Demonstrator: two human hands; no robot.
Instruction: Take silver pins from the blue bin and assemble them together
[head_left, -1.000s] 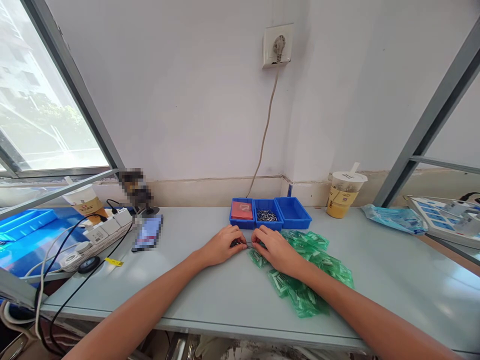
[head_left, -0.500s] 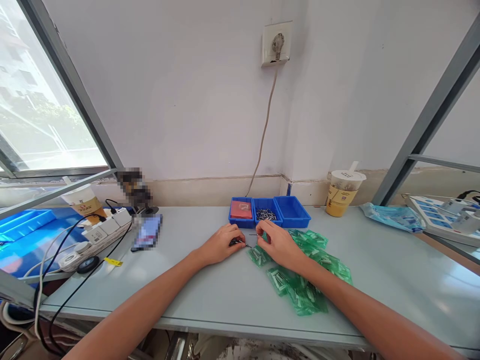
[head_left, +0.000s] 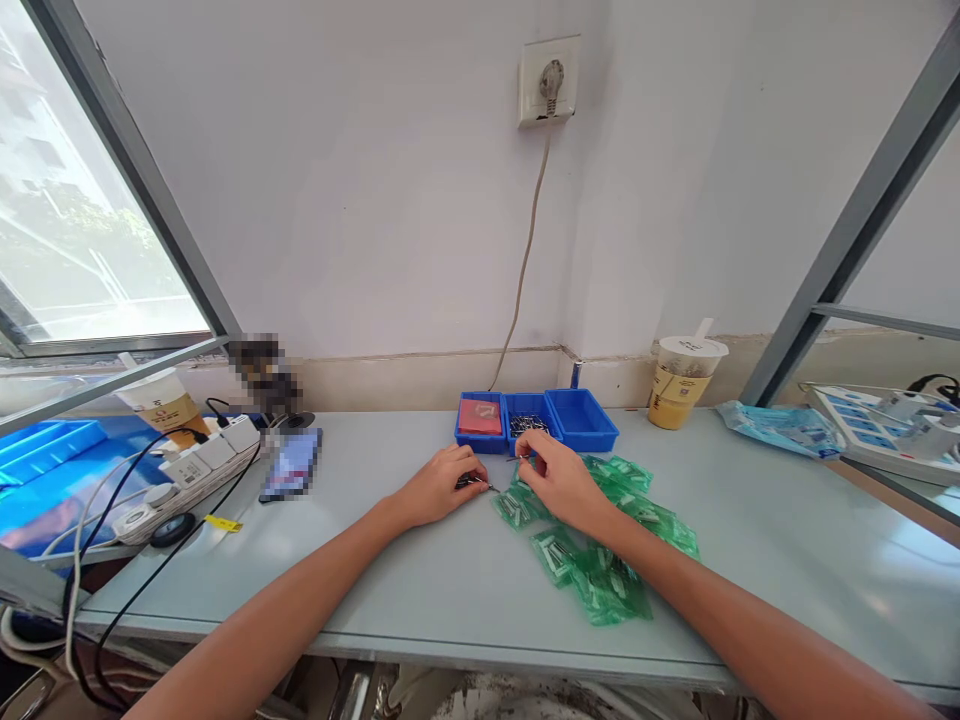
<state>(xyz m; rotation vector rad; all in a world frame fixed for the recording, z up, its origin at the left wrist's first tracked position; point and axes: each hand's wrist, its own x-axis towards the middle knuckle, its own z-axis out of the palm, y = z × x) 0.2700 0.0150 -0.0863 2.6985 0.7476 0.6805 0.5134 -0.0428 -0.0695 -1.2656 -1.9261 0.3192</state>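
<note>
Left hand (head_left: 442, 483) is pinched shut on a small dark part (head_left: 472, 482) mid-worktop. Right hand (head_left: 556, 478), fingers closed on a pin (head_left: 517, 459), hovers by the middle blue bin (head_left: 529, 428). Assembly step, I'd say; mating them calls for fine alignment.

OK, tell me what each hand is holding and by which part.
The left hand pinches a small dark part with a thin metal pin sticking out toward the right. The right hand pinches something tiny at its fingertips, too small to identify.
</note>
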